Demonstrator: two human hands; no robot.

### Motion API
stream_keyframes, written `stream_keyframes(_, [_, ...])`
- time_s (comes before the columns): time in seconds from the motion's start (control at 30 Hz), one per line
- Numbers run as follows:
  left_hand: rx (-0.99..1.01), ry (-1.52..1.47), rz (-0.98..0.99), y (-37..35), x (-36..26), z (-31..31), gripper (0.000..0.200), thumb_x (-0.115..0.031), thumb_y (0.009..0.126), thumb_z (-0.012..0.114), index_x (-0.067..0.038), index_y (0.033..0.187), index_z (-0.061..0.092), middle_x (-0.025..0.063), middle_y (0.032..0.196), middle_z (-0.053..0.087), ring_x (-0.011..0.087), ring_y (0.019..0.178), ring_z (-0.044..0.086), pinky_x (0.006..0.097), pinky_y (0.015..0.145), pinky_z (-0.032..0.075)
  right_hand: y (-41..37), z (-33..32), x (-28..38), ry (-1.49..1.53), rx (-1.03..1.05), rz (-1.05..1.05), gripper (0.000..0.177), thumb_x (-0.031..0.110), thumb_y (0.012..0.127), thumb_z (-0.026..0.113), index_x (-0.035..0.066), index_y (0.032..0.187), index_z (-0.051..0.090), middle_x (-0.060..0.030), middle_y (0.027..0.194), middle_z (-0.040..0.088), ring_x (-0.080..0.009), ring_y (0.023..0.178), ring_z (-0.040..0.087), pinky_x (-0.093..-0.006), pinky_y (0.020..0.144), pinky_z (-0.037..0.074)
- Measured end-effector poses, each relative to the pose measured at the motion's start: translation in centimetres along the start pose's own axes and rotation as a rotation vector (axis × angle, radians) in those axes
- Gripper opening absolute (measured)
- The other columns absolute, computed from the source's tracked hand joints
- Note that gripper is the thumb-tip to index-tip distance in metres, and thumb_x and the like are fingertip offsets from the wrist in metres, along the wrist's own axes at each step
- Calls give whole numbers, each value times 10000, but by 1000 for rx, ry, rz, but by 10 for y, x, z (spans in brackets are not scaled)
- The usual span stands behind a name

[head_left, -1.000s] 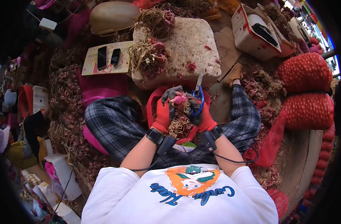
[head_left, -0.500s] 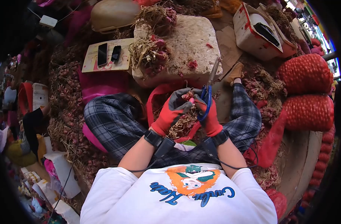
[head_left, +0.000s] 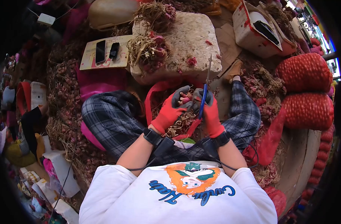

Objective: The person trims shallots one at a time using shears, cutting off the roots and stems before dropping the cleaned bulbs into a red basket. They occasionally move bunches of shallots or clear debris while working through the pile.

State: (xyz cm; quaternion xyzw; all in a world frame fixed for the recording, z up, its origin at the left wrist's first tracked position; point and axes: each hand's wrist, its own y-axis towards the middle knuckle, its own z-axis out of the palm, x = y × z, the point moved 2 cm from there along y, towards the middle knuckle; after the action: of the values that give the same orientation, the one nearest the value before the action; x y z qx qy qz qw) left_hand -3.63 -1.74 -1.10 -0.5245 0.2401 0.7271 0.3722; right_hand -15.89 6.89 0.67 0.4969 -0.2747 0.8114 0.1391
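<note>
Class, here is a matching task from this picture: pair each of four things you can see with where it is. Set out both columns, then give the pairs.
Things:
1. scissors
2. two phones
3. mesh sacks
4. shallot

Places:
a. lying on the pale card
b. stacked at the right of the scene
c. held in the right hand
d. pinched in the left hand

Pairs: 1-c, 2-a, 3-b, 4-d.
</note>
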Motion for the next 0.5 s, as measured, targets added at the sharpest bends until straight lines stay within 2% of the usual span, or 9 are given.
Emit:
stream_keyframes(0.03, [-18,-21,-12,0,1,2,575,-2,772,655,-26,1305,439,45,1192,510,143,1092,507,286,939,422,2,5,9,-62,7,-5,210,89,856,633,17,1032,544,-27,903,614,-100,752,611,-228,638,507])
stream_keyframes(0.13, [46,517,228,-3,-13,5,487,-17,789,658,-23,1247,492,55,1179,513,143,1062,521,286,928,435,9,1,5,-125,120,26,189,88,865,613,9,1021,541,-39,902,614,-108,766,622,-236,639,521])
stream_keyframes(0.17, [29,464,189,-2,-13,6,460,-14,794,657,-22,1228,505,56,1168,517,143,1035,528,284,925,437,10,-2,2,-126,177,44,182,85,868,605,5,1018,540,-44,903,614,-111,773,625,-240,643,526])
stream_keyframes(0.23, [-14,360,106,-4,-12,7,407,-9,803,655,-21,1190,531,56,1145,525,143,981,542,280,919,441,8,0,2,-3,157,35,205,65,872,580,-7,1060,539,-63,925,620,-137,787,630,-255,655,539])
stream_keyframes(0.3, [-48,283,155,-3,-12,6,461,-6,796,663,-28,1231,509,64,1119,526,160,1009,539,281,899,450,5,3,5,145,115,19,229,49,868,576,-11,1085,538,-80,958,624,-151,800,632,-262,652,543])
stream_keyframes(0.37, [-56,104,143,-1,-8,4,501,1,797,663,-32,1265,486,64,1117,528,160,1029,538,279,897,453,10,-22,-26,-504,149,-449,263,85,872,578,-17,1111,534,-111,1059,607,-181,859,626,-292,724,540])
stream_keyframes(0.4, [-48,-37,108,0,-1,2,513,7,800,659,-33,1278,475,61,1127,530,151,1034,538,277,906,453,12,-25,-30,-545,142,-548,269,96,875,577,-18,1114,533,-117,1078,600,-188,875,624,-297,745,536])
stream_keyframes(0.43, [-41,-179,73,2,-2,3,526,13,804,655,-35,1292,464,58,1138,532,142,1039,539,275,915,452,15,-31,-39,-368,156,-431,281,104,876,576,-16,1126,531,-119,1090,596,-197,898,621,-305,776,526])
stream_keyframes(0.5, [-17,-187,39,2,-8,5,566,46,812,625,-35,1333,420,59,1221,515,126,1088,515,269,943,438,19,-35,-49,16,129,-212,305,119,880,573,-13,1151,526,-123,1113,588,-215,944,616,-320,836,507])
